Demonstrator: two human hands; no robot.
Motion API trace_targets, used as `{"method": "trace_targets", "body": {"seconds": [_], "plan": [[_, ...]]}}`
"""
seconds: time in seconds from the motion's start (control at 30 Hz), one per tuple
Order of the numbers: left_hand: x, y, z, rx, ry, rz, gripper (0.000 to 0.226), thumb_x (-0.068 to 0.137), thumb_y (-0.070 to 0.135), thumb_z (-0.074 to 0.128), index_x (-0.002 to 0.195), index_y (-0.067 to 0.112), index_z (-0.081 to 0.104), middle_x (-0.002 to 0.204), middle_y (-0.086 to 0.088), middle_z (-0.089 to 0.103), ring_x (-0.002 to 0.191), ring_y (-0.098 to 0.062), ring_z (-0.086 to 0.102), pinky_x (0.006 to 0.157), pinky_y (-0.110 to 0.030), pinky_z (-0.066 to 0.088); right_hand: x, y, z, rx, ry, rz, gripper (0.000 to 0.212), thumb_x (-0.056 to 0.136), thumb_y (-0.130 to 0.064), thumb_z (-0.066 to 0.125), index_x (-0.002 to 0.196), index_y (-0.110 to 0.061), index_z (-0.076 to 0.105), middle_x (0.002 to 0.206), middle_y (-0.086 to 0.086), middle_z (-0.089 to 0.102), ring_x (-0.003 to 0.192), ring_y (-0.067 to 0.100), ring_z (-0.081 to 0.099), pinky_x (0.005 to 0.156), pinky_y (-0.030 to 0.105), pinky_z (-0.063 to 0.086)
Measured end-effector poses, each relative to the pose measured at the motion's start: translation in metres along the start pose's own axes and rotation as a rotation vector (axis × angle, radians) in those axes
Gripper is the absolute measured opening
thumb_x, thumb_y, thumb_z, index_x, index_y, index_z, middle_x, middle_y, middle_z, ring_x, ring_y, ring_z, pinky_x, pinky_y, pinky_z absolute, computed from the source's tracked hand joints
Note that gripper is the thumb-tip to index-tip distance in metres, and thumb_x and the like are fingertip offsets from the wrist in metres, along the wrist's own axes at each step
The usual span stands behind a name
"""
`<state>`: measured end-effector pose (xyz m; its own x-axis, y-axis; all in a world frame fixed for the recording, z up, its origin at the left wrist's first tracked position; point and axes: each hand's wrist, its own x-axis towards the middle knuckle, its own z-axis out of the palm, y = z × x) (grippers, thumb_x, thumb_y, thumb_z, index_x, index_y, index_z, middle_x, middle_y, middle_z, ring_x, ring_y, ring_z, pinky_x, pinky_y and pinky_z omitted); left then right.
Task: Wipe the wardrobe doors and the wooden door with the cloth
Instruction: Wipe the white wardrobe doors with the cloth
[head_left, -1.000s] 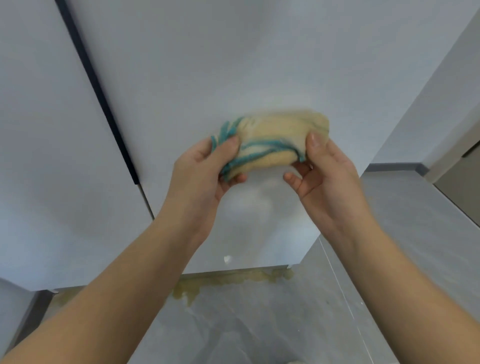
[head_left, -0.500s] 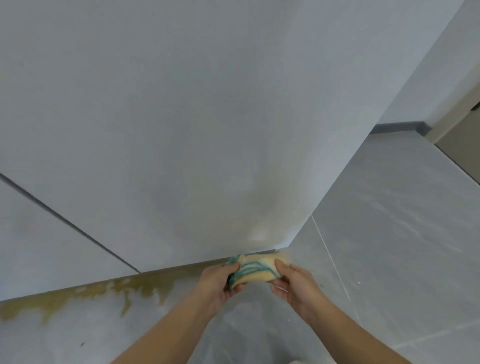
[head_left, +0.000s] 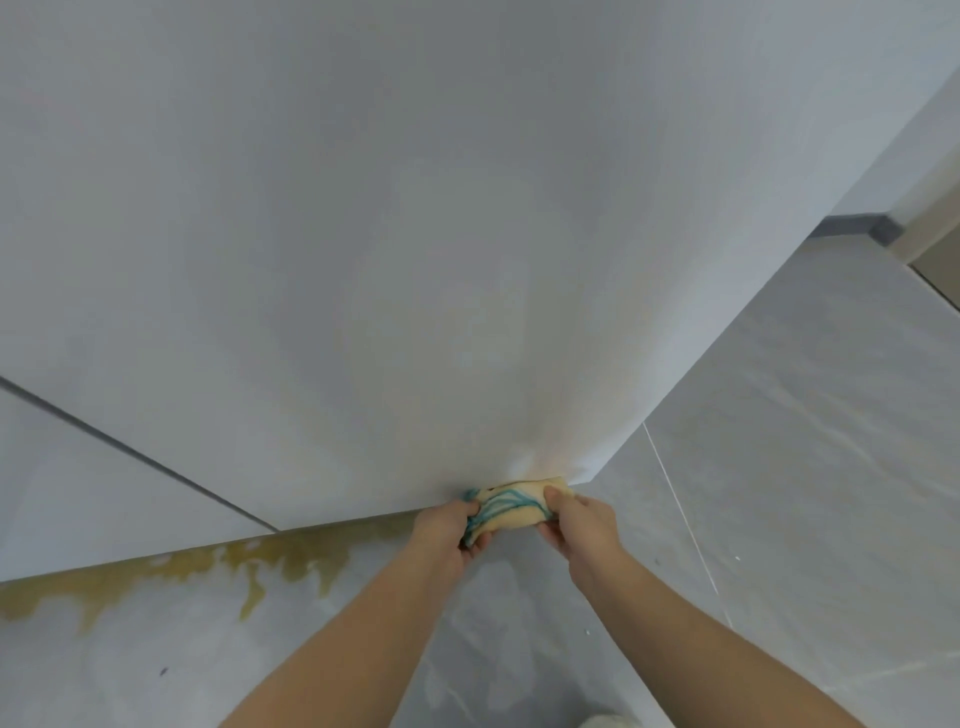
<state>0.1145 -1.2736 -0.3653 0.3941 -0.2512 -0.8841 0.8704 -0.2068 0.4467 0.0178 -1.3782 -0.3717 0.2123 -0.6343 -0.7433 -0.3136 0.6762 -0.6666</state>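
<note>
Our left hand (head_left: 448, 526) and right hand (head_left: 583, 525) grasp the cloth (head_left: 511, 506), now lowered to the door (head_left: 415, 260) bottom, six o'clock. We think this door is nearly wiped.

Matt wardrobe door (head_left: 415, 260); soft, seemingly terry cloth (head_left: 511, 506)

Two hands (head_left: 448, 532), one cloth (head_left: 511, 506) — two wardrobe doors (head_left: 363, 234).

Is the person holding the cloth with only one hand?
No, the left hand and the right hand both grip the cloth at the bottom edge of the wardrobe door.
</note>
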Motion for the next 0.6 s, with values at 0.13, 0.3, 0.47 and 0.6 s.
{"method": "trace_targets", "body": {"seconds": [0.13,0.3,0.47,0.6], "plan": [[-0.026,0.016,-0.004,0.004,-0.034,0.036,0.014,0.095,-0.002,0.053,0.081,-0.005,0.056,0.062,-0.019,0.063,0.032,-0.019,0.058,0.031,-0.018,0.043,-0.027,-0.017,0.000,0.037,-0.005,-0.039,0.010,0.093,-0.010,0.064,0.095,0.000,0.064,0.086,0.011,0.065,0.074,0.018,0.063,0.049,0.017,0.052],[-0.080,0.043,-0.009,-0.011,-0.130,0.099,0.010,0.093,-0.001,0.056,0.085,-0.006,0.059,0.049,-0.015,0.063,0.036,-0.021,0.060,0.032,-0.018,0.044,-0.078,-0.051,-0.005,0.087,-0.061,-0.138,0.012,0.093,-0.011,0.064,0.092,0.000,0.067,0.079,0.009,0.066,0.066,0.014,0.061,0.055,0.018,0.053],[-0.143,0.073,-0.011,-0.040,-0.254,0.194,0.010,0.093,-0.001,0.057,0.088,-0.007,0.062,0.062,-0.018,0.066,0.043,-0.022,0.065,0.036,-0.019,0.047,-0.134,-0.092,-0.008,0.094,-0.109,-0.267,0.016,0.094,-0.015,0.063,0.093,0.000,0.068,0.069,0.007,0.066,0.055,0.012,0.058,0.054,0.019,0.052],[-0.190,0.095,-0.011,-0.072,-0.308,0.271,0.008,0.092,0.002,0.059,0.092,-0.005,0.063,0.065,-0.017,0.068,0.047,-0.021,0.067,0.039,-0.019,0.049,-0.175,-0.121,-0.007,0.126,-0.144,-0.367,0.018,0.095,-0.017,0.063,0.092,-0.001,0.069,0.069,0.007,0.065,0.053,0.011,0.055,0.057,0.022,0.051]]}}
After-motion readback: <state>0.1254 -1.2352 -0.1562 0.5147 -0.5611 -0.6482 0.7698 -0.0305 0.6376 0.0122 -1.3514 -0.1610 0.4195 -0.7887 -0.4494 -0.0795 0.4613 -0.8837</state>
